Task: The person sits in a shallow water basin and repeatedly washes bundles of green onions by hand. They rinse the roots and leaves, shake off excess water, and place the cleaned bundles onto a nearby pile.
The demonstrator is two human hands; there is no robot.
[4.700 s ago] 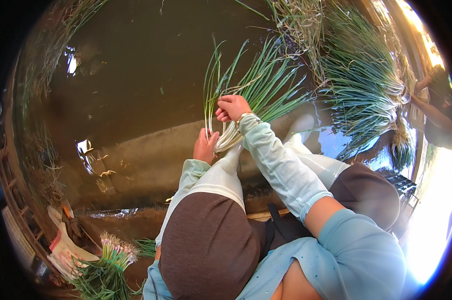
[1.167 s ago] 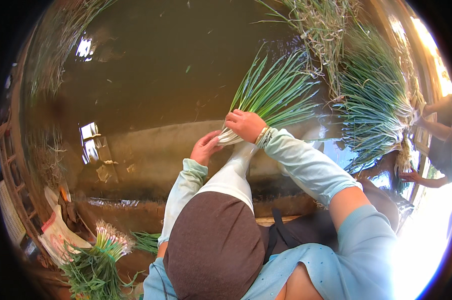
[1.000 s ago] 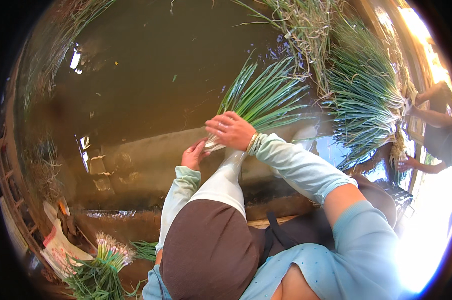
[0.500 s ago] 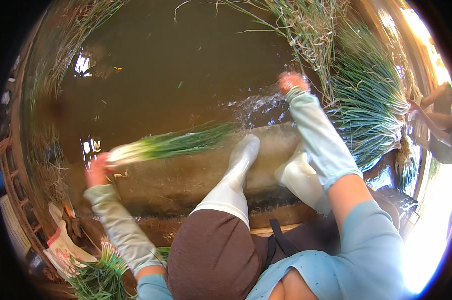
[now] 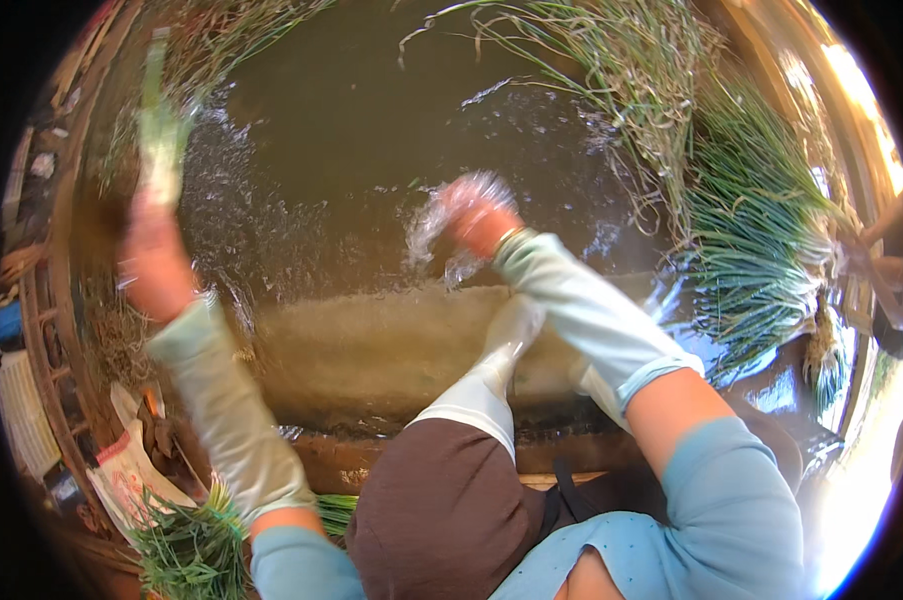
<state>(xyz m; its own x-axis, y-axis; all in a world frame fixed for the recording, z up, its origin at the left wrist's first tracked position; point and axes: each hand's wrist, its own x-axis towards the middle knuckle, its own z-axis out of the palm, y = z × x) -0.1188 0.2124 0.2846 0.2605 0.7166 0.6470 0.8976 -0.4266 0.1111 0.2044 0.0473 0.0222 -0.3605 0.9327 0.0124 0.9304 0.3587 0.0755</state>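
The left hand (image 5: 158,262) grips onions (image 5: 161,165) at upper left, splashes (image 5: 423,232) mid-frame veil the right hand (image 5: 483,222), its finger pose untellable, and an onion pile (image 5: 751,240) crowds the right.

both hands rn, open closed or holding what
Left hand: closed on the pale end of a bunch of green onions.
Right hand: blurred amid splashing water; open or closed cannot be told.

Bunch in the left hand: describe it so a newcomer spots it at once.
From the wide brown water, go left to the wearer's blurred left hand. The green onion bunch extends from it toward the picture's top, pale stalks nearest it. Unlike the piled bunches at right, this one is in that hand.
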